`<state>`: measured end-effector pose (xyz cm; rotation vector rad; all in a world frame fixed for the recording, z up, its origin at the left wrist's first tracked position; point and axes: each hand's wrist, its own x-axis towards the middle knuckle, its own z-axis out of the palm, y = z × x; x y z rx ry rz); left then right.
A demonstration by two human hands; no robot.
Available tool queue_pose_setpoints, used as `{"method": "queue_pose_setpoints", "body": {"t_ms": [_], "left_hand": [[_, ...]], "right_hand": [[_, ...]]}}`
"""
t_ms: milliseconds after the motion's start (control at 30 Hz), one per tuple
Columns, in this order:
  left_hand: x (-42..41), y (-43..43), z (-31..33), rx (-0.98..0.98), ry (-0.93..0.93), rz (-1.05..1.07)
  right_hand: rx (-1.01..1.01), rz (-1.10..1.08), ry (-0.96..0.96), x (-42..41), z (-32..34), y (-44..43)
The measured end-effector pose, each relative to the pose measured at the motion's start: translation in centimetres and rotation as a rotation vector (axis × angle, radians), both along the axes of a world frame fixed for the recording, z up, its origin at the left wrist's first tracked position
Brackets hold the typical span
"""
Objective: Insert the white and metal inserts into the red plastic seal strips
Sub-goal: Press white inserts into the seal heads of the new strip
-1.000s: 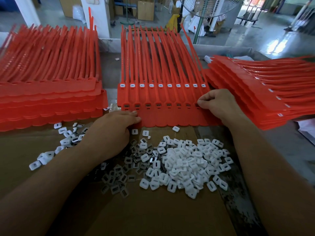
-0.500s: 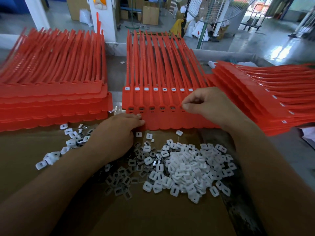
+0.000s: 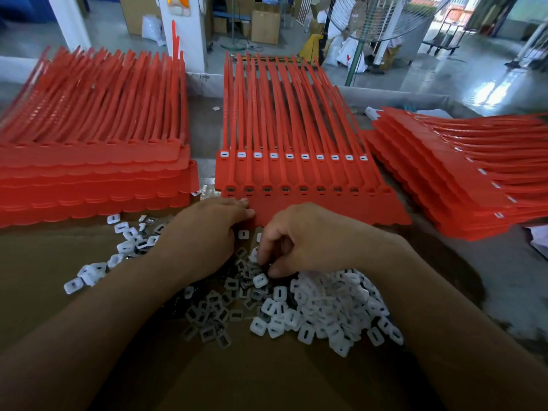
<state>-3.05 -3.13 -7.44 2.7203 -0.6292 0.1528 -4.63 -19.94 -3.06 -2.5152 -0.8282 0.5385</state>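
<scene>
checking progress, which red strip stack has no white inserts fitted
The left stack: plain red on top. The middle stack and right stack show fitted white inserts.

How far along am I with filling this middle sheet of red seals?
Done: the white inserts sit in a full row across the middle sheet, and metal inserts fill most front sockets. In hand: the right hand digs in the loose pile while the left hand rests on the sheet's edge. To do: the rightmost front sockets look empty, and none in front has a white insert yet.
</scene>
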Motion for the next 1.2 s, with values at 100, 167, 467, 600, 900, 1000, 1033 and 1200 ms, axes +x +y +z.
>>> {"method": "queue_pose_setpoints", "body": {"t_ms": [100,167,467,600,900,1000,1033,1200], "left_hand": [[0.1,-0.1,0.0,-0.003,-0.001,0.000],[0.1,-0.1,0.0,-0.004,0.000,0.002],[-0.1,0.0,-0.3,-0.004,0.000,-0.011],[-0.2,0.1,-0.2,-0.004,-0.010,-0.005],[-0.3,0.0,0.0,-0.003,0.008,0.000],[-0.3,0.0,0.0,-0.014,0.008,0.005],[-0.3,0.0,0.0,-0.017,0.004,0.006],[-0.4,0.0,0.0,-0.014,-0.002,0.010]], "right_hand": [[-0.021,-0.006,-0.012,0.1,-0.2,0.0],[-0.025,-0.015,-0.004,0.2,-0.2,0.0],[-0.001,-0.061,-0.006,-0.1,-0.1,0.0],[0.129,-0.201,-0.026,0.0,0.6,-0.8],[0.325,-0.576,-0.097,1.7,0.9,-4.3],[0.377,-0.691,-0.140,2.5,0.6,-6.1],[0.404,-0.737,-0.152,2.8,0.4,-6.7],[0.514,-0.928,-0.153,3.8,-0.6,-9.5]]}}
